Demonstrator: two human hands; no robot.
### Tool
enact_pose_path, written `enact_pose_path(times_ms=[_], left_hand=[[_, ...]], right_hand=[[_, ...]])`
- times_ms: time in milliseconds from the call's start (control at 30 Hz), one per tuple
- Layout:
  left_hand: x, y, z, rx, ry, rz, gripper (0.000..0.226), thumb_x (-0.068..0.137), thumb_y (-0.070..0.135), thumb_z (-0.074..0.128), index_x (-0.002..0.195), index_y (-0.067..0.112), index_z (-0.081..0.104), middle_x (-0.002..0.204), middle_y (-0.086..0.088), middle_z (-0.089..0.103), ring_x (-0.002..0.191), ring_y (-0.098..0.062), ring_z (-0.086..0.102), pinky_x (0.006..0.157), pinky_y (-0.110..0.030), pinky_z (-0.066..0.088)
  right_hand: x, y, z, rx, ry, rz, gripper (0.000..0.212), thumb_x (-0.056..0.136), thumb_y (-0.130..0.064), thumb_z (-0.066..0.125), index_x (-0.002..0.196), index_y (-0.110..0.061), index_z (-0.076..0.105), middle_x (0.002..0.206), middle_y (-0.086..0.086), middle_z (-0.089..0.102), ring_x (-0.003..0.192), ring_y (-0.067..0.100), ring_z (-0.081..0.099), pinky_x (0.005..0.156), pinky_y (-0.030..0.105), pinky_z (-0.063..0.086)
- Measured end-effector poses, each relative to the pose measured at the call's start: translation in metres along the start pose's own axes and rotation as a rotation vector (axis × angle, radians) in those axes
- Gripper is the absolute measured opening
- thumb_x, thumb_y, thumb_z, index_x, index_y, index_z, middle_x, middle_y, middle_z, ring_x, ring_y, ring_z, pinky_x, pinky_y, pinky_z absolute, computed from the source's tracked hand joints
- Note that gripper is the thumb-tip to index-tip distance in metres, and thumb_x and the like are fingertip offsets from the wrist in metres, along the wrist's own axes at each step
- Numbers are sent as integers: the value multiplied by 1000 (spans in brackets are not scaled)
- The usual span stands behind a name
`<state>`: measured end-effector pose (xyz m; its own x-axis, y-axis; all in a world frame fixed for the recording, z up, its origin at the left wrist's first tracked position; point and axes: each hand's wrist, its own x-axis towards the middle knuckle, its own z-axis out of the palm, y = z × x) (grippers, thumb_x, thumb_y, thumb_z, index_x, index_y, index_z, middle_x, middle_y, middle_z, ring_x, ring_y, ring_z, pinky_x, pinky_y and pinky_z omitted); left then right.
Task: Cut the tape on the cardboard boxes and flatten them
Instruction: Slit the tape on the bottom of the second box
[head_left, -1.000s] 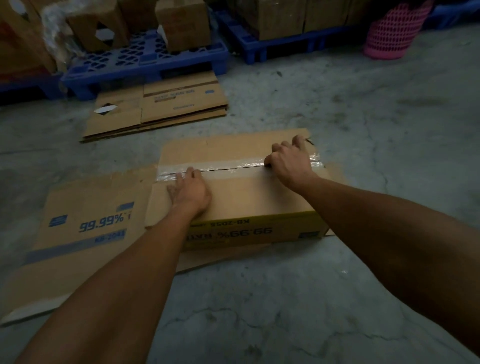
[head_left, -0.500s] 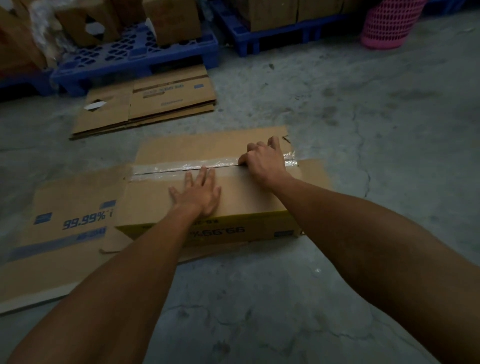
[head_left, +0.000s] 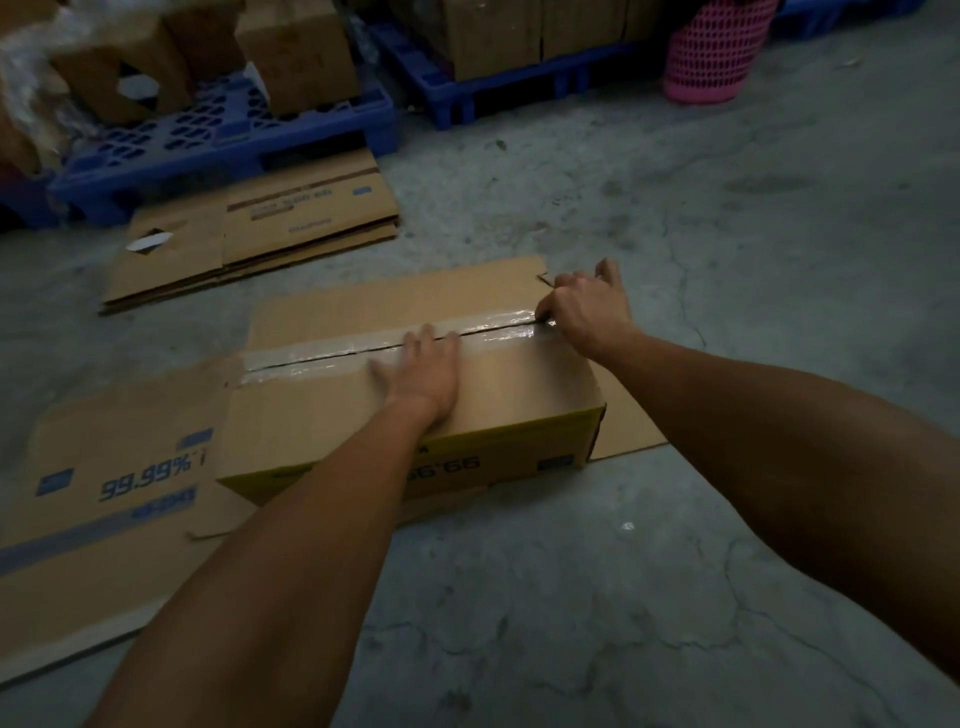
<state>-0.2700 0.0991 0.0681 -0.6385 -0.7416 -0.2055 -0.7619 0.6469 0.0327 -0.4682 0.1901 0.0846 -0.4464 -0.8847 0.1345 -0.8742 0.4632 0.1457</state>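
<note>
A shut cardboard box with a yellow front lies on the concrete floor. Clear tape runs along its top seam, and a dark slit shows down the middle of the tape. My left hand presses flat on the top panel, fingertips at the seam. At the seam's right end my right hand has its fingers curled, pinching a small cutter that the hand mostly hides. The box rests on a flattened box printed "99.99%".
A stack of flattened boxes lies behind on the left. Blue pallets with standing boxes line the back, with a pink basket at the back right. Bare concrete extends to the right and front.
My right hand has slid along the tape to the seam's right end at the box edge. My left hand stayed pressed on the top panel. The view shifted slightly.
</note>
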Motion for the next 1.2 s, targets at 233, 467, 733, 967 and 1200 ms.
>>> enact_pose_path(times_ms=[233,467,733,967,1200], left_hand=[[6,2,13,12,-13,199,53,108,35,26,153,51,2,166,6,-5,152,-25,-2,109,-76,6],[12,6,9,-23,7,196,50,108,34,28,152,48,12,165,6,3,151,-24,4,105,-79,8],[14,8,5,-103,16,172,49,106,26,31,149,49,22,163,6,10,148,-22,11,101,-82,9],[13,36,7,-57,165,139,48,97,14,33,142,30,34,149,-9,30,139,-31,24,100,-83,7],[18,58,19,113,155,312,50,108,18,17,157,26,15,166,2,-7,152,-24,-9,101,-83,-1]], right_hand=[[-1,-13,4,-41,18,16,32,99,-26,47,117,-37,71,126,2,60,118,23,51,99,43,18],[-13,16,11,33,12,75,31,100,-33,45,117,-47,68,115,-1,62,112,21,53,95,42,21],[-22,30,12,-9,34,162,32,100,-29,45,112,-44,70,115,-1,64,111,21,54,97,43,23],[-42,51,41,403,-106,494,27,97,-22,55,109,-40,70,111,-4,67,103,22,61,89,39,45],[-7,25,56,1125,-24,829,21,86,-26,66,106,-28,72,109,13,71,95,33,70,87,45,58]])
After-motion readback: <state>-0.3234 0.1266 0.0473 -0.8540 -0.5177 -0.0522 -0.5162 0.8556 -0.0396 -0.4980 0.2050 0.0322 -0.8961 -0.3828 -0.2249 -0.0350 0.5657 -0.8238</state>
